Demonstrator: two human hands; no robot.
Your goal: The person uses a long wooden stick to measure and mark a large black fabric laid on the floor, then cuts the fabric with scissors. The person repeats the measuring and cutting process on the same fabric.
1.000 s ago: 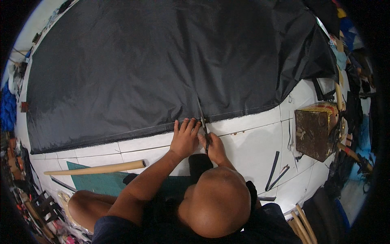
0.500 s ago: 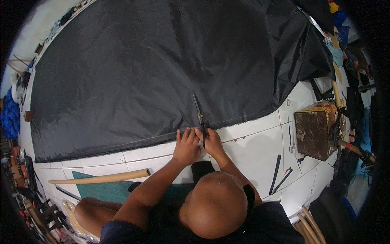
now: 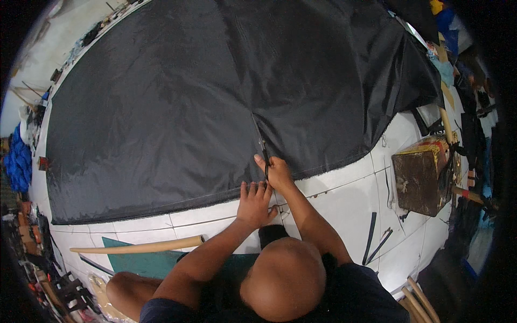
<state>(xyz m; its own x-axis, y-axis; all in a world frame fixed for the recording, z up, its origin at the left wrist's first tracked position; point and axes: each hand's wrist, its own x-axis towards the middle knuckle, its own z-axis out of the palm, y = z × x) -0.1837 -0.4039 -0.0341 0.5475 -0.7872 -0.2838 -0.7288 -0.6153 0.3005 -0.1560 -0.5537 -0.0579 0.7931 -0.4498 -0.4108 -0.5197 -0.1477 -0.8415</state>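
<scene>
Head view: the right hand (image 3: pixel 279 173), clamped on the scissors (image 3: pixel 262 144), has moved farther in over the black cloth (image 3: pixel 161 107) on the floor (image 3: pixel 344 188), so the cut apparently runs deeper. The left hand (image 3: pixel 255 206), fingers apart, touches its near edge.

One broad cloth (image 3: pixel 161 118), one pair of scissors (image 3: pixel 262 145)

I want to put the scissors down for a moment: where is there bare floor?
The widest free patch is white tile between the right forearm, the cloth and the dark strips. A narrower band lies between the cloth, the tube and the left forearm. It is crowded right of the box and around the blue bundle.
</scene>
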